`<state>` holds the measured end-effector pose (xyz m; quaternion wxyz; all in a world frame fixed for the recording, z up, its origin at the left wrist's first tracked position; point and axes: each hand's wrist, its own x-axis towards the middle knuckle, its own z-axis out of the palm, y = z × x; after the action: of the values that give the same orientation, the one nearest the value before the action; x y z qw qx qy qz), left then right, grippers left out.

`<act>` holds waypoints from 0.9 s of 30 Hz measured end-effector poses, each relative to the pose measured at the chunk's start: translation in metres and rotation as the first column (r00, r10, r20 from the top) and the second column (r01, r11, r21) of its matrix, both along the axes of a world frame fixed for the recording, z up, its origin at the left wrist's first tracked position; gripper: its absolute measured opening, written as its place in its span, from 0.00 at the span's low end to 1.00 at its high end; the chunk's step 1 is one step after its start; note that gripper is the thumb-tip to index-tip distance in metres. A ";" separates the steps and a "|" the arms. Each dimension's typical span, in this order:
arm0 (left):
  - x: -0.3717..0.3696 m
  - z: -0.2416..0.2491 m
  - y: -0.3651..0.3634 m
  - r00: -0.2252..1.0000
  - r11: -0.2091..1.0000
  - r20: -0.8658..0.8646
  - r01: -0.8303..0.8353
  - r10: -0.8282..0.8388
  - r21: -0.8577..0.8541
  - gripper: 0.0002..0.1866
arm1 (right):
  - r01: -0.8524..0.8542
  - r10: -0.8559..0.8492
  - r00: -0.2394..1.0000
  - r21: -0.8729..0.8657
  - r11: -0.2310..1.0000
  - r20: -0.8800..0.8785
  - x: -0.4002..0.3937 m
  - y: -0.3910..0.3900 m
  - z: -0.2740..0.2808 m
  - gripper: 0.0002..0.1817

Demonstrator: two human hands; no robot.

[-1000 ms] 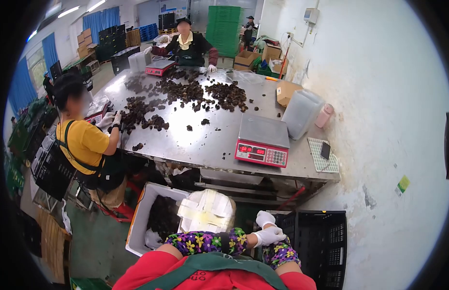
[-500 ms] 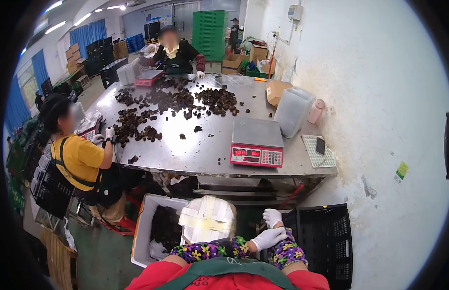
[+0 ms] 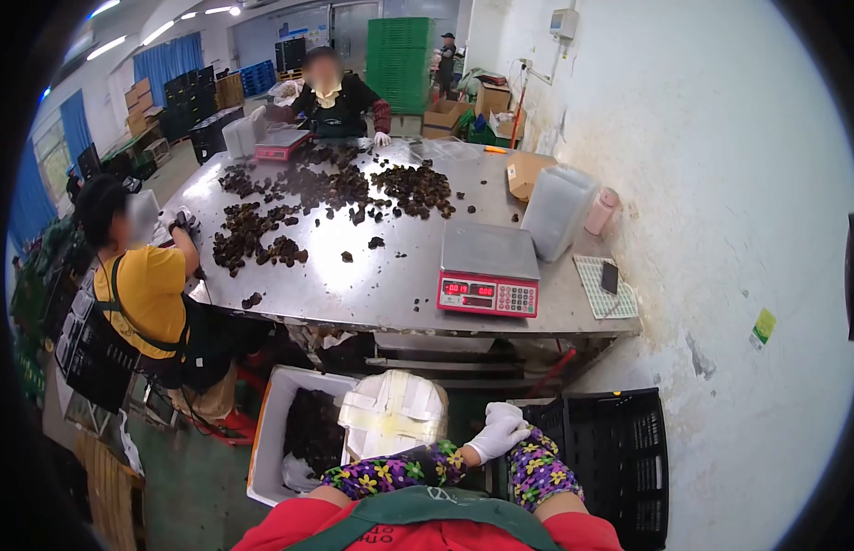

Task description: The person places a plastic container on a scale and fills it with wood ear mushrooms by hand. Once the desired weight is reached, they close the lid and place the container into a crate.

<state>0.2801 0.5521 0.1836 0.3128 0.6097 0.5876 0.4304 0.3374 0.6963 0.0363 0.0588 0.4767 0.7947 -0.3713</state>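
Note:
Both my hands wear white gloves, and purple flowered sleeves cover my forearms. My left hand (image 3: pixel 497 441) lies closed across my right wrist, where the glove meets the right sleeve (image 3: pixel 543 470). Partly behind it, my right hand (image 3: pixel 506 411) shows only its back, with its fingers hidden. Just right of my hands is a black plastic crate (image 3: pixel 610 418). To their left, a white foam box (image 3: pixel 269 441) contains dark clumped pieces (image 3: pixel 312 430), and a taped white lid (image 3: pixel 394 411) rests over its right side.
Ahead stands a steel table (image 3: pixel 353 298) with dark pieces (image 3: pixel 344 188) spread over it. A red scale (image 3: pixel 488 271), plastic container (image 3: pixel 557 211), pink bottle (image 3: pixel 601 211) and phone (image 3: pixel 610 277) sit on its right. Co-workers stand at its left (image 3: pixel 147 294) and far side (image 3: pixel 330 106).
My left hand has slid up from the right forearm sleeve to the right wrist. My right hand has shifted slightly left. The co-worker in yellow has reached farther along the table.

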 end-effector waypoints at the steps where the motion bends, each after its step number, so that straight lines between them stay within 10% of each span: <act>1: -0.004 -0.004 0.003 0.998 0.998 -0.062 0.005 -0.002 0.055 0.10 | -0.011 0.011 1.000 0.015 1.000 0.003 -0.002 0.001 -0.001 0.11; 6: -0.011 -0.025 0.009 0.997 0.955 0.006 -0.077 0.079 0.285 0.10 | -0.063 0.064 0.998 0.088 0.994 -0.015 -0.018 0.014 -0.017 0.11; 10: -0.013 -0.016 -0.005 0.961 1.000 0.275 -0.020 0.018 0.003 0.14 | -0.224 0.324 0.905 0.341 0.913 -0.274 -0.037 0.053 -0.068 0.12; 11: -0.017 -0.011 -0.009 0.954 0.993 0.291 0.093 -0.069 -0.069 0.15 | -0.001 -0.105 0.894 -0.235 0.972 -0.435 -0.044 0.036 -0.016 0.12; 12: -0.018 0.000 -0.017 0.933 0.996 0.359 0.052 -0.023 -0.072 0.13 | 0.275 -0.630 0.698 -0.686 0.674 -0.339 -0.053 0.009 0.063 0.12; 14: -0.032 0.040 -0.047 0.817 0.992 0.573 0.010 0.064 -0.126 0.12 | 0.102 -0.712 0.581 -0.832 0.545 -0.395 -0.048 0.002 0.107 0.11; 17: -0.089 -0.019 -0.103 0.819 0.994 0.567 -0.031 0.085 -0.104 0.12 | -0.061 -0.795 0.454 -0.904 0.422 -0.402 -0.031 0.016 0.125 0.15; 21: -0.165 -0.056 -0.203 0.597 0.709 0.398 -0.487 0.697 -0.510 0.12 | 0.045 -0.824 0.356 -0.872 0.487 -0.441 -0.003 0.011 0.172 0.14; 27: -0.201 -0.077 -0.290 0.489 0.541 0.292 -0.506 0.822 -0.672 0.09 | 0.222 -0.725 0.376 -0.703 0.675 -0.577 0.002 -0.003 0.227 0.12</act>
<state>0.0789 0.2625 0.1070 0.4206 0.0529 0.7458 0.5140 0.3395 0.6929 0.2634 -0.3119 0.4234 0.4088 -0.7459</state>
